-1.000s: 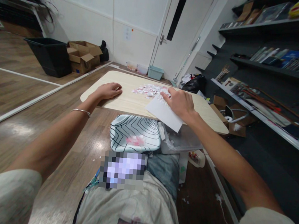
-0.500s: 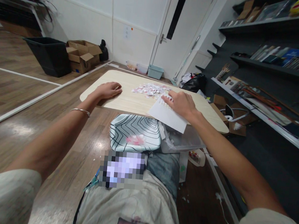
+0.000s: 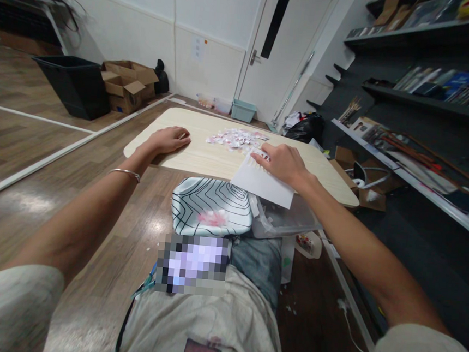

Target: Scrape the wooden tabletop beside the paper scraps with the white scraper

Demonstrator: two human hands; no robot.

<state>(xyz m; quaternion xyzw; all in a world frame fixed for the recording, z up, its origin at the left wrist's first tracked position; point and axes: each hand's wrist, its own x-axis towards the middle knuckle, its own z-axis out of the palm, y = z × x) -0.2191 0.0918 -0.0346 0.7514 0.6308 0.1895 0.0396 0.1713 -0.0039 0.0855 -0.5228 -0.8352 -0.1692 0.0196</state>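
My left hand (image 3: 167, 140) rests at the left of the low pale table (image 3: 203, 159), fingers loosely curved and apart, nothing visible in them. My right hand (image 3: 283, 161) is over a white sheet (image 3: 260, 182), its thumb and fingers closed at the sheet's far edge. Small dark red and pale bits lie in rows by the thumb; their kind is too small to tell. The sheet's near end sticks out past the table edge. A heap of small white and pink pieces (image 3: 240, 138) lies just beyond the right hand.
A line-patterned tray (image 3: 185, 215) with pink-white bits sits before the table, beside a clear plastic box (image 3: 284, 218). A blurred-out phone (image 3: 196, 263) lies on my lap. Dark shelves (image 3: 420, 121) stand right; a black bin (image 3: 73, 88) and cardboard boxes (image 3: 125, 87) stand left.
The white sheet's near left corner has shifted slightly down and left under the right hand. Both hands are otherwise almost still, and the view has moved a little.
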